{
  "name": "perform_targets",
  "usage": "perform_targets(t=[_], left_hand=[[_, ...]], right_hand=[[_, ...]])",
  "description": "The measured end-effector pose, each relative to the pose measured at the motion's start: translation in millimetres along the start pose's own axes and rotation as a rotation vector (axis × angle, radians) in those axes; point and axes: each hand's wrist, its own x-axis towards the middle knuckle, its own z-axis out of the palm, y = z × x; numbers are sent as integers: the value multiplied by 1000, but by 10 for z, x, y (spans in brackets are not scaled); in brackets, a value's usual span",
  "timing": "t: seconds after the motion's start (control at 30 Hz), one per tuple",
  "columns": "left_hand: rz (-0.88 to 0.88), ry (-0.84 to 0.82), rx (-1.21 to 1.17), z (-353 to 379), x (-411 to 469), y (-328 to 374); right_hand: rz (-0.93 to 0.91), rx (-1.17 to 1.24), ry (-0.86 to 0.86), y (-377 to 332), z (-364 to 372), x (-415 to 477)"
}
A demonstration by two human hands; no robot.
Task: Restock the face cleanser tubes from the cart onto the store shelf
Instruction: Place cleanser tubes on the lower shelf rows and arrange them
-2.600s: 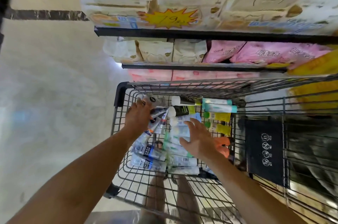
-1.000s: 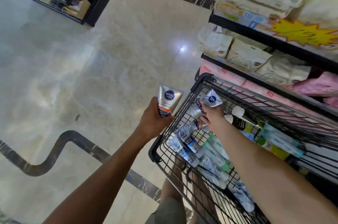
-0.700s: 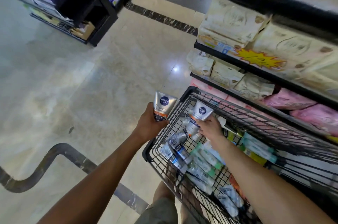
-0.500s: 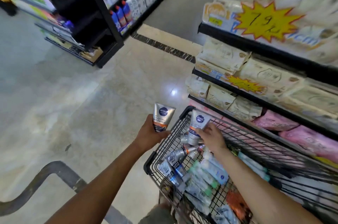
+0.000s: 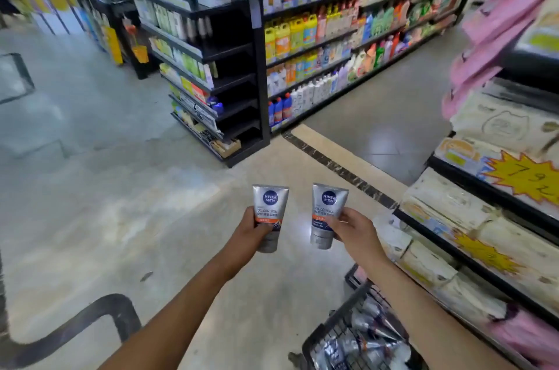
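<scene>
Your fingers curl round two silver cleanser tubes, left hand (image 5: 252, 232) gripping one tube (image 5: 270, 212), right hand (image 5: 354, 229) the other tube (image 5: 326, 212), both upright above the floor (image 5: 121, 203), the cart (image 5: 357, 336) below.

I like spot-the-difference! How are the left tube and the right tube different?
The left tube stands nearly upright; the right tube leans its top rightward. The left grip wraps over the left tube's label; the right grip pinches the right tube's edge, label clearer. Both are silver, cap down.
</scene>
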Motion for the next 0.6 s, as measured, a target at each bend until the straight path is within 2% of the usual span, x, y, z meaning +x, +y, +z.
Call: perform_targets(t=[0.33,0.6], left_hand=[[215,178,-108,-2769,-189,196],[267,318,-183,-4252,-195,232]], right_hand=[[-189,-11,-200,-1037,2684,194],[-253,29,-349,-1578,4269,689]])
